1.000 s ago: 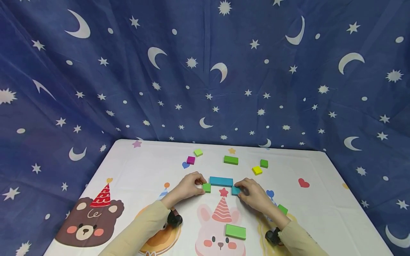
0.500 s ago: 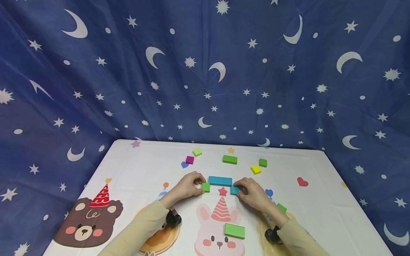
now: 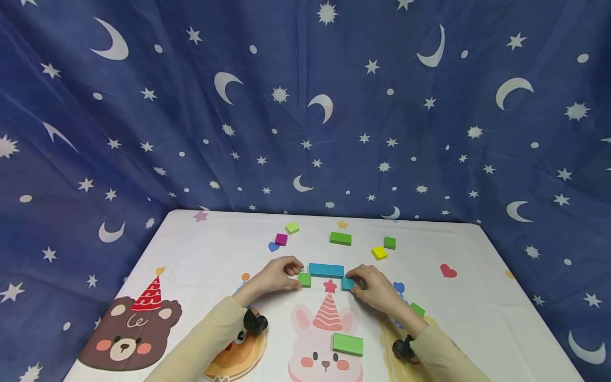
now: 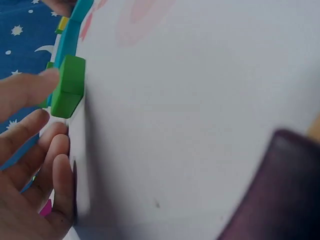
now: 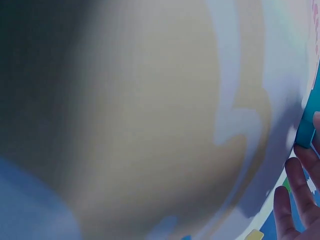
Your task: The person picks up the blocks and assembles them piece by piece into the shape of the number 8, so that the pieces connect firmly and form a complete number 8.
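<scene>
A long blue block lies on the table between the hands. At its near left corner sits a small green block. My left hand is beside that green block, its thumb at the block's side and its other fingers loosely bent and apart from it in the left wrist view. By the long block's near right corner is a small blue block. My right hand pinches this small block between thumb and fingers. In the right wrist view only part of the small blue block shows at the right edge.
Behind the hands lie a purple block, a light green block, a longer green block, a small dark green block and a yellow block. A light green block lies nearer; another green block is by the right forearm.
My left fingers have loosened from the small green block, which stays in place. The right hand keeps its pinch on the small blue block. The head view has shifted slightly.
</scene>
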